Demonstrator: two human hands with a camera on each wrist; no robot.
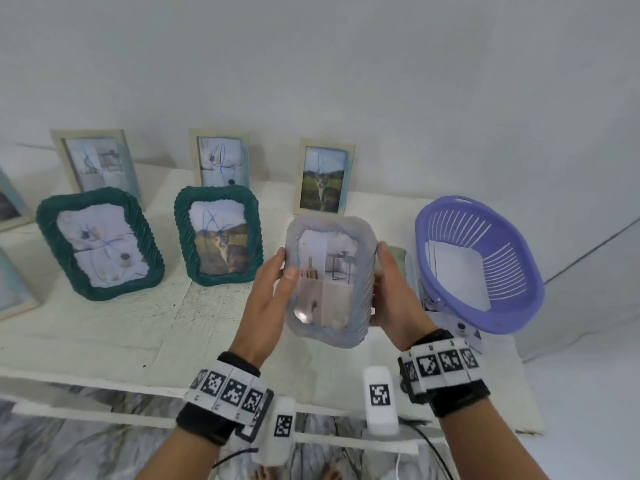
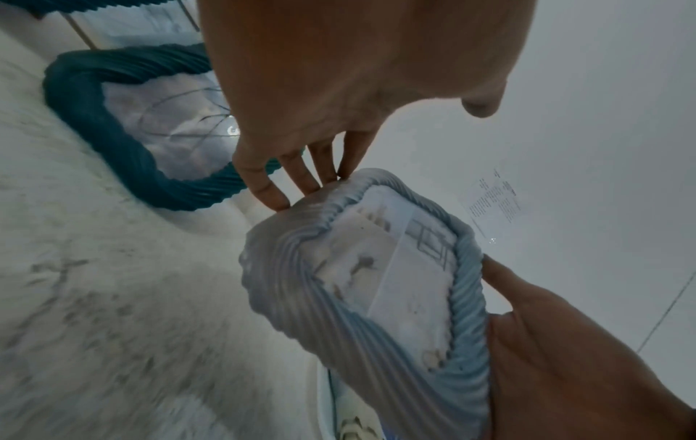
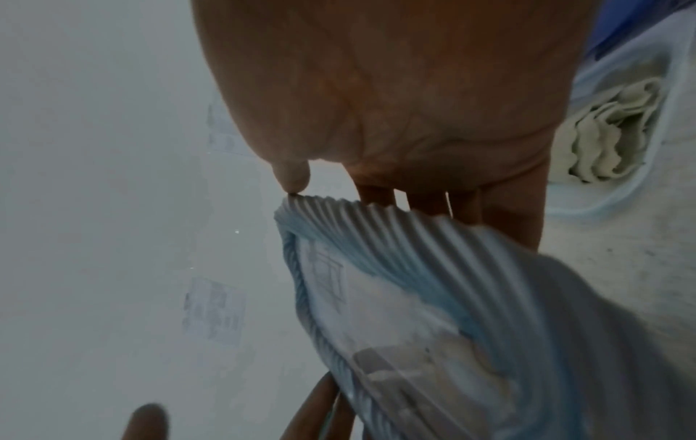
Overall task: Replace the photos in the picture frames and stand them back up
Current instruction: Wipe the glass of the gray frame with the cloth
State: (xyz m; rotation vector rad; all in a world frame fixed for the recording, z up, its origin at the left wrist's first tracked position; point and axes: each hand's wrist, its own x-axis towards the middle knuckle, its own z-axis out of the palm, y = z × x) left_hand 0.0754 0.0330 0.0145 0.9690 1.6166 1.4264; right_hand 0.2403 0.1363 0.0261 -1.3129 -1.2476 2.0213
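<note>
I hold a light blue ribbed picture frame (image 1: 330, 282) upright above the white table (image 1: 104, 327), its front toward me. A photo of a room with a table and chair (image 1: 325, 271) shows behind the glass. My left hand (image 1: 273, 282) grips the frame's left side, thumb on the front and fingers behind. My right hand (image 1: 388, 292) grips the right side the same way. In the left wrist view my left fingertips (image 2: 271, 193) touch the frame (image 2: 376, 282) at its edge. The right wrist view shows my right fingers (image 3: 421, 202) behind the frame (image 3: 452, 297).
Two dark green ribbed frames (image 1: 100, 244) (image 1: 218, 237) stand left of my hands. Three pale wooden frames (image 1: 97, 164) (image 1: 221, 161) (image 1: 323, 178) stand along the wall. A purple slotted basket (image 1: 519, 306) with paper inside sits at the right on loose photos (image 1: 464, 327). More frames poke in at the left edge (image 1: 10, 202).
</note>
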